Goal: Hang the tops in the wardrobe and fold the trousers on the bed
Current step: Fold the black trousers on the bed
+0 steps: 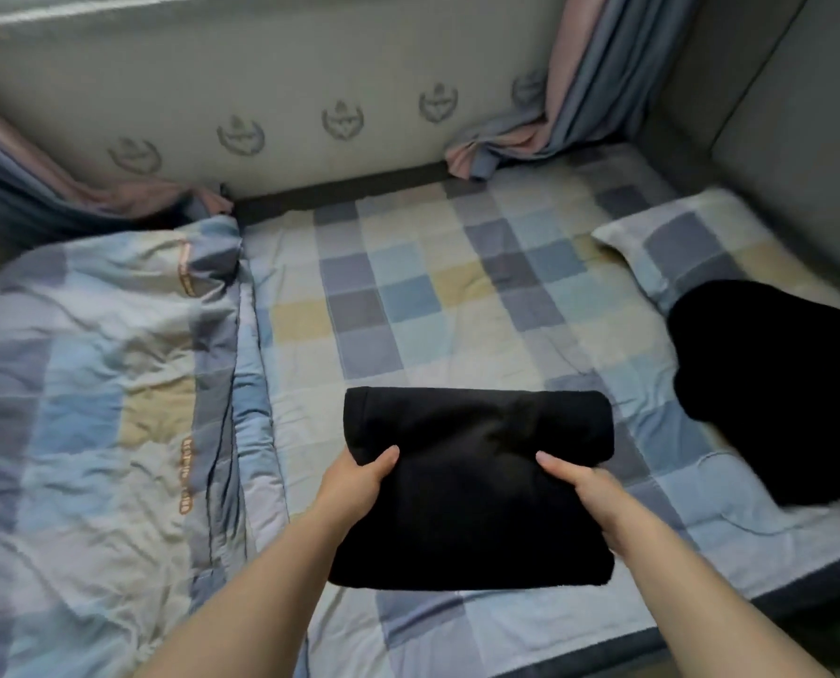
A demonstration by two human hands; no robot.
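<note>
You hold the folded black trousers (471,486) with both hands, one on each side. Your left hand (359,486) grips the left edge, thumb on top and fingers tucked under where you can't see them. Your right hand (579,491) grips the right edge the same way. Holding both sides like this keeps the folds from falling open.

The trousers sit low over the checked bed (408,305), near the front edge. I can't tell if they rest on it or hang just above it. The far end looks rolled over, so the bundle is thick and neat. I think the folding is nearly done, and you only need to set it down flat.

Another black cloth (774,384) lies on the right, partly over the pillow (672,242). I can't tell if it is a top or more trousers. It is well apart from your bundle, so there is room. A rumpled quilt (100,384) lies on the left. No wardrobe shows here.
</note>
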